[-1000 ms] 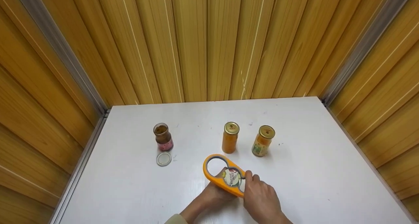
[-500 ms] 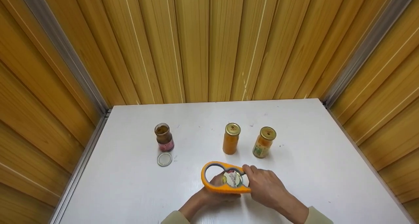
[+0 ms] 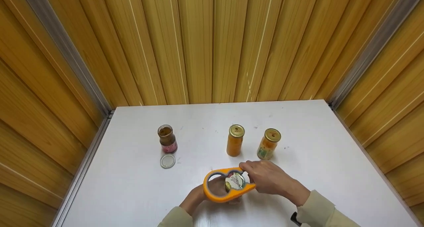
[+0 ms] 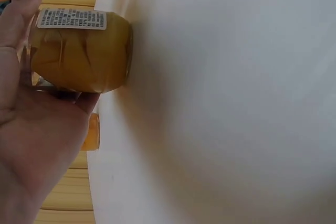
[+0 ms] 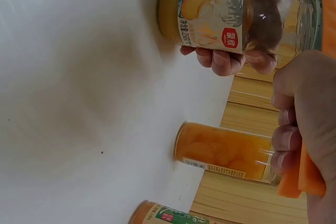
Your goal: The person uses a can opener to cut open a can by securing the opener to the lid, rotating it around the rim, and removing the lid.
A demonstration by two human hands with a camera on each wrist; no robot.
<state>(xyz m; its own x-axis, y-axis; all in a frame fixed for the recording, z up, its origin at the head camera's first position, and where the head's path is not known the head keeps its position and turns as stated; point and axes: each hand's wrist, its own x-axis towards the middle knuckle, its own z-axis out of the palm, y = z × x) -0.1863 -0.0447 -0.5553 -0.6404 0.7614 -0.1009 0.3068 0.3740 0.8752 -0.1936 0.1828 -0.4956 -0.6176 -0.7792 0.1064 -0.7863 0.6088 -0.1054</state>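
My left hand (image 4: 47, 140) grips a glass jar of yellow fruit (image 5: 210, 17), its fingers wrapped round the side. The jar stands upright, its base close over the white table. Around its printed lid (image 3: 236, 181) lies an orange jar opener (image 3: 217, 199) with a grey lining and several ring-shaped openings. One end of the opener is in my right hand (image 3: 269, 178), fingers curled round the orange handle. Part of my left hand shows through the opener's large ring; the rest is partly hidden beneath it in the head view.
Beyond the hands stand two lidded jars of orange fruit, a taller jar (image 3: 234, 144) and a labelled jar (image 3: 266, 149). To the left are an open brown jar (image 3: 168, 142) and its loose lid (image 3: 168, 161) on the white table (image 3: 132, 187). Wood-look panels (image 3: 198, 48) enclose the back and sides.
My right hand has moved up and away, swinging the opener's handle counterclockwise about the lid in the head view. The left hand keeps its hold on the jar. The right sleeve has come into view.
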